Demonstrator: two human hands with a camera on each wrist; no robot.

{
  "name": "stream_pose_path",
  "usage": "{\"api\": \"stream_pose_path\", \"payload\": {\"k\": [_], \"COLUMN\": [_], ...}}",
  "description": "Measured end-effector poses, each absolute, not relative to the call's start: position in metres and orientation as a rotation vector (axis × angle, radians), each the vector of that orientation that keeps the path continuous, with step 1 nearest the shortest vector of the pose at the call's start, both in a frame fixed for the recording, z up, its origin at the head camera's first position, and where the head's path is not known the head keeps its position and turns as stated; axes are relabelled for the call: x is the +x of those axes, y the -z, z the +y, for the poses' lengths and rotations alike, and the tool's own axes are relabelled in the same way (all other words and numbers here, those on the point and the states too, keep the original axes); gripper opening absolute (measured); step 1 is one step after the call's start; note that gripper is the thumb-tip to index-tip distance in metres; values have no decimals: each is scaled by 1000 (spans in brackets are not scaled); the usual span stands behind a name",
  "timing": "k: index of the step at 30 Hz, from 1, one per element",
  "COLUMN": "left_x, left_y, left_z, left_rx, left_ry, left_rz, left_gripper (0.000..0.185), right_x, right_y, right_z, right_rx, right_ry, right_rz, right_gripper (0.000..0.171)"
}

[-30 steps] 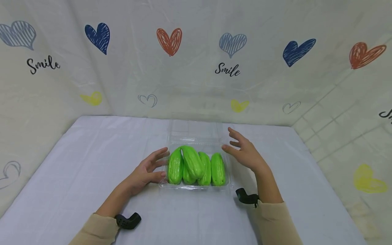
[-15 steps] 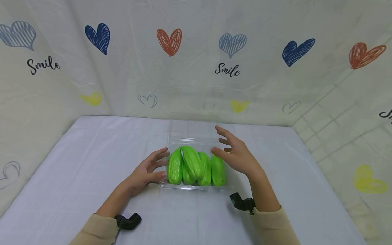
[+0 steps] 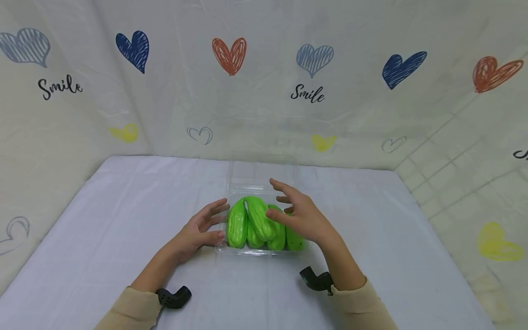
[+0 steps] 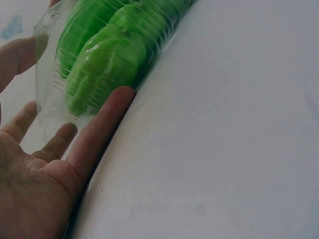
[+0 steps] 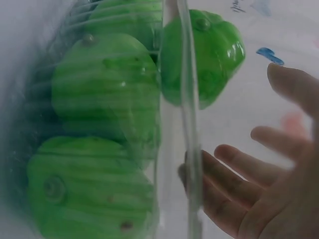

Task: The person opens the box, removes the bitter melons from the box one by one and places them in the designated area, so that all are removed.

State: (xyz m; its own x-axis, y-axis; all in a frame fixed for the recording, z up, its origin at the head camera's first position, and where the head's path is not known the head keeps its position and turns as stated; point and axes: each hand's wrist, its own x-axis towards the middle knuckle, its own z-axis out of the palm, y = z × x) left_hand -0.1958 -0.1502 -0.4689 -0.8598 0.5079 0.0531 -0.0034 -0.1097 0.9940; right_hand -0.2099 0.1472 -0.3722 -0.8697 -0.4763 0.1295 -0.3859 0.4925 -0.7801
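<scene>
Head view: heart-print curtain behind white bench. Clear tray of green gourds mid-bench. Left hand, fingers relaxed, touches tray's left side. Right hand spread wide, empty, above right gourds.

Left wrist view: left hand thumb against tray.

Right wrist view: right hand open beside tray rim; gourds left.

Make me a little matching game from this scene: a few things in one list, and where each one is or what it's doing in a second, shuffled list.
Things:
1. left hand
2. right hand
3. green vegetables
4. clear lid

Places or states:
A. lying side by side in the clear plastic tray
B. folded back, open, behind the tray
C. spread open above the vegetables
D. open, fingertips against the tray's left side

Pairs: 1-D, 2-C, 3-A, 4-B
</scene>
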Motion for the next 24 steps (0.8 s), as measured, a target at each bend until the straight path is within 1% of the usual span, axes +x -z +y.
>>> {"api": "stream_pose_path", "payload": {"k": [24], "left_x": [-197], "left_y": [469], "left_z": [-150], "left_rx": [539], "left_ry": [-2021], "left_rz": [1834], "left_gripper": [76], "right_x": [-207], "right_y": [383], "right_z": [131], "right_rx": [-793], "right_ry": [1229], "right_rz": [2595], "right_gripper": [66]}}
